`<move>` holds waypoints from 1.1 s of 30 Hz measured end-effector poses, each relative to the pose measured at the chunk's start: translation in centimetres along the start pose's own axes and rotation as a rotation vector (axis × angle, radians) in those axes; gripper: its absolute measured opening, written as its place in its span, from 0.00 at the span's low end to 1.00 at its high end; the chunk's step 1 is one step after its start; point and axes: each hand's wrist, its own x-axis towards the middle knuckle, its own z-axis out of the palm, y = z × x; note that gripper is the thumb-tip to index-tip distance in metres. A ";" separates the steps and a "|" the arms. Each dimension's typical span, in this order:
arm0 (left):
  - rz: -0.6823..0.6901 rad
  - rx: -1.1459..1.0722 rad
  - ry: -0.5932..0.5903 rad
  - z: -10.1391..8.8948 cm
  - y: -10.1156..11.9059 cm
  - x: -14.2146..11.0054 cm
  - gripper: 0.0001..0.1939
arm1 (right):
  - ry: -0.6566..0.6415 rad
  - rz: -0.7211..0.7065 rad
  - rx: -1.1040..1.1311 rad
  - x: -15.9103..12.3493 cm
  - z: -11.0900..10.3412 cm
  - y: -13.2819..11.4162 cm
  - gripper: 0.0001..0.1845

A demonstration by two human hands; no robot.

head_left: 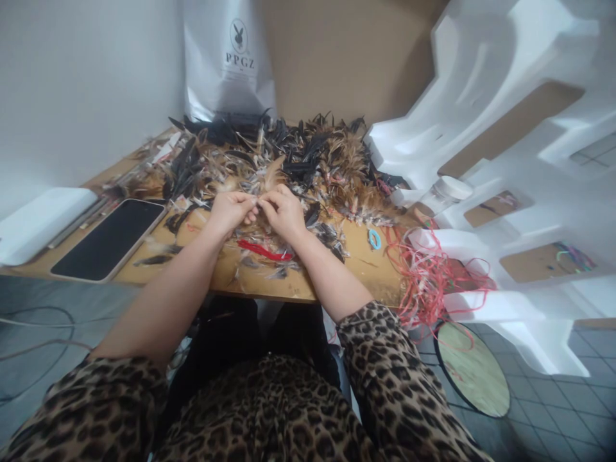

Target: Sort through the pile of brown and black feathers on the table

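Note:
My left hand (233, 213) and my right hand (283, 212) meet above the near side of a feather pile, thumbs and fingertips pinched close together. A light brown feather (273, 173) sticks up from behind the fingers of my right hand, and its base appears to be in that pinch. Whatever is between my left fingertips is too small to make out. Under and around the hands lie loose brown and black feathers (332, 151). A bundle of red strips (264, 250) rests on the wooden table (370, 276) just below my hands.
On the left are a phone (110, 239) and a white box-like object (43, 221). A white bag (226, 70) stands behind the feathers. To the right are a blue ring (374, 239), tangled pink string (428, 282), a white foam piece (486, 109) and a clear jar (447, 192).

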 end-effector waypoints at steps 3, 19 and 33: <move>-0.002 0.161 -0.083 -0.1 0.0 -0.2 0.06 | -0.059 -0.071 -0.157 0.1 -1.0 0.0 0.15; -0.239 -0.355 -0.515 -1.0 2.0 -1.8 0.12 | -0.186 0.298 0.928 1.2 -1.8 1.7 0.16; -0.447 -0.748 -0.557 -0.3 1.6 -1.4 0.04 | -0.023 0.319 1.033 1.0 -0.9 -0.5 0.13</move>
